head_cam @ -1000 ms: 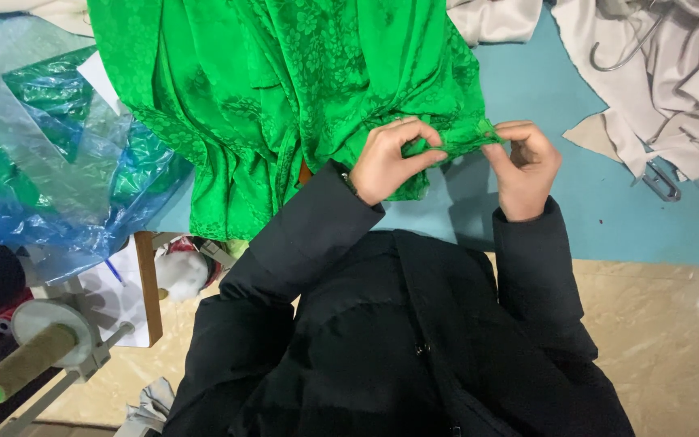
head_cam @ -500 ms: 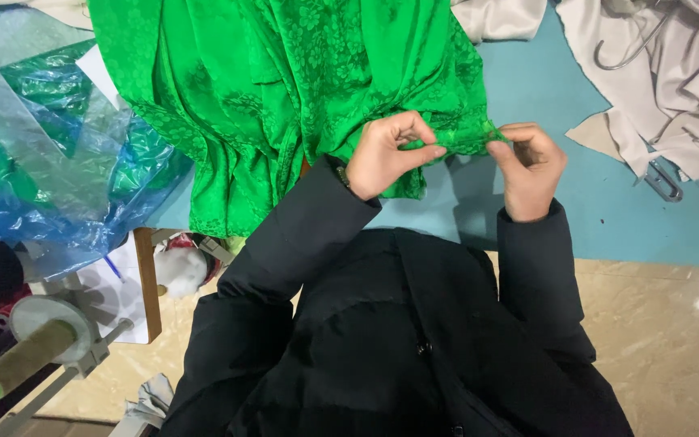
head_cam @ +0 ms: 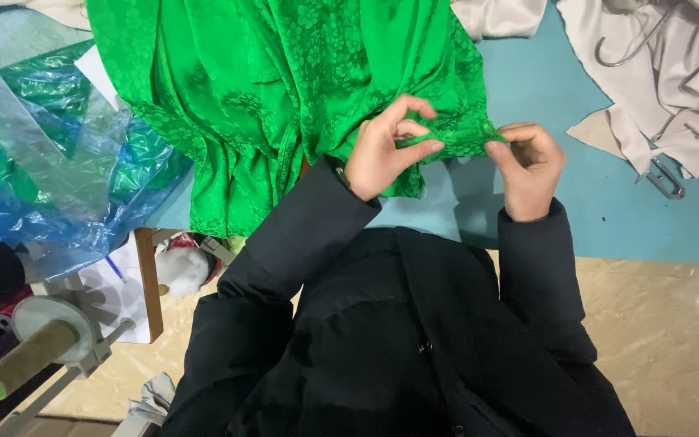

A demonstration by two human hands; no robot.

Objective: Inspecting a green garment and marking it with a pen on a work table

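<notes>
Two bare hands work at the cloth: the left hand (head_cam: 383,150) and the right hand (head_cam: 530,166), both near the centre. One green patterned fabric (head_cam: 285,89) spreads from eleven to twelve o'clock. One clear plastic bag (head_cam: 50,174) lies at nine o'clock. One pale grey garment (head_cam: 673,89) sits at two o'clock. One thread cone (head_cam: 22,368) stands at eight o'clock. One blue table (head_cam: 592,218)

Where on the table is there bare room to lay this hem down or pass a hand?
Bare blue table lies between the green fabric and the grey cloth pile, and below the right hand toward the table edge. Left is crowded: fabric drapes over the edge beside the plastic bags. The left hand pinches the hem too.
</notes>
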